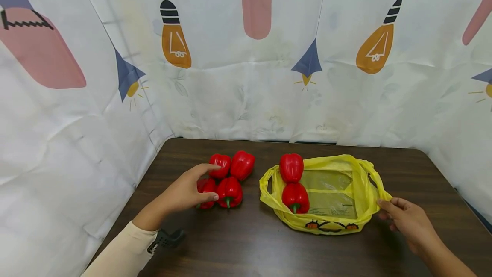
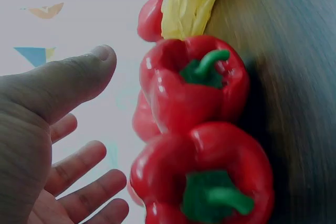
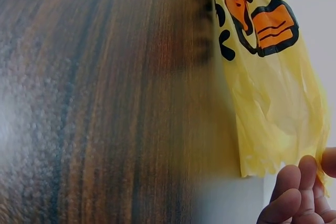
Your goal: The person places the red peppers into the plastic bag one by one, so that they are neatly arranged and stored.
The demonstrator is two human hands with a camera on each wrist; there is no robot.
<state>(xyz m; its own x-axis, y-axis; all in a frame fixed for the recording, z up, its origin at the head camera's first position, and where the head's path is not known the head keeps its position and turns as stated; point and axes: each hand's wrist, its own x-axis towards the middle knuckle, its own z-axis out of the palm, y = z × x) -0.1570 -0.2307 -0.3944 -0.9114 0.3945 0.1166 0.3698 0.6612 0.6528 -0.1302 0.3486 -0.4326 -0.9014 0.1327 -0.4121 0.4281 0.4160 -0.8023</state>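
My left hand (image 1: 190, 188) hovers at the left side of a cluster of several red bell peppers (image 1: 229, 191), thumb and fingers spread apart with nothing between them. In the left wrist view, two peppers with green stems (image 2: 197, 85) sit just beyond the thumb. My right hand (image 1: 409, 221) pinches the right handle edge of a yellow plastic bag (image 1: 370, 183) between thumb and fingers. The bag lies with its mouth wide, its printed front (image 3: 270, 30) facing me. Inside its left end are two more red bell peppers (image 1: 291, 168), one behind the other.
The dark wooden table (image 1: 238, 243) is bordered by a white curtain (image 1: 226, 89) printed with lamps at the back and left. A dark strap (image 1: 169, 238) is around the left wrist, over a cream sleeve (image 1: 123, 251).
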